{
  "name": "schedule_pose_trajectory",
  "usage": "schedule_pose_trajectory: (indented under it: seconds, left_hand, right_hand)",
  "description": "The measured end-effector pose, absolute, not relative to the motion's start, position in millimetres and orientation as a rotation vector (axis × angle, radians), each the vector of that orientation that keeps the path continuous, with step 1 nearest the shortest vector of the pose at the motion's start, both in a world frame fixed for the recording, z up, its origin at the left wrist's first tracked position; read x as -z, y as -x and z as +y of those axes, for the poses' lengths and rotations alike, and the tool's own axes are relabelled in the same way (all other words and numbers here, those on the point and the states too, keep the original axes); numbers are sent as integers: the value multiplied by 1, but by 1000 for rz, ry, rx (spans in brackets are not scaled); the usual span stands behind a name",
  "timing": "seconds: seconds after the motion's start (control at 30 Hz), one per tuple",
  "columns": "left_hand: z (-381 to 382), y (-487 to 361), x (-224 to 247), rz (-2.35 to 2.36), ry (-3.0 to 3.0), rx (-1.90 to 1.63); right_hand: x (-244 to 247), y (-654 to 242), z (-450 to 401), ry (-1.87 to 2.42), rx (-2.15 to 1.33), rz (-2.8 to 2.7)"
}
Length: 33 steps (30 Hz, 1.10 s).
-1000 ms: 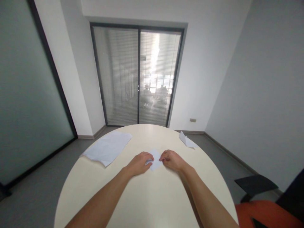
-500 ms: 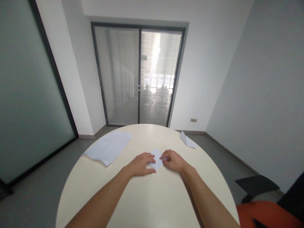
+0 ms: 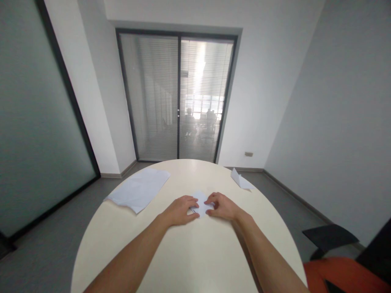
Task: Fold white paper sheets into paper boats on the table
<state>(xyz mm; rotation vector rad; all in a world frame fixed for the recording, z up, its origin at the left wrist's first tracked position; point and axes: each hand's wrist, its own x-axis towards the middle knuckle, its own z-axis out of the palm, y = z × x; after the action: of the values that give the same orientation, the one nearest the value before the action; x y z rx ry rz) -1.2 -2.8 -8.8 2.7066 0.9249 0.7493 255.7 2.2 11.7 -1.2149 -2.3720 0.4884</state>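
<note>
A small piece of folded white paper (image 3: 200, 199) lies on the round cream table (image 3: 186, 260), between my two hands. My left hand (image 3: 180, 210) grips its left edge, with the fingertips on top and the thumb at the near corner. On the opposite side, my right hand (image 3: 224, 206) has its curled fingers and thumb closed on the right edge. Part of the paper is hidden beneath the fingers. A dark line shows on the paper beside my left thumb.
White paper sheets (image 3: 142, 188) lie at the table's left side. Near its far right edge stands a folded paper piece (image 3: 242, 181). An orange and black chair (image 3: 342, 272) is at the lower right. Glass doors with blinds (image 3: 179, 97) are beyond the table.
My left thumb has moved up slightly onto the paper's near corner. My right thumb has shifted a little nearer to me, away from the fingertips. The other papers have stayed put.
</note>
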Motion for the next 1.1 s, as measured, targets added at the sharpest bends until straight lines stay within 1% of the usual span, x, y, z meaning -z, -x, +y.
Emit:
schedule_pose_trajectory:
  seconds: [0.47, 0.73, 1.1]
  left_hand:
    - [-2, 5, 8, 901, -2682, -748]
    - [2, 3, 8, 989, -2531, -845]
    - [8, 2, 12, 1140, -2491, -855]
  right_hand:
    - [-17, -254, -1, 1121, -484, -2381]
    - [-16, -254, 1, 1199, -365, -2384]
    - [-9, -257, 7, 1324, -293, -2340]
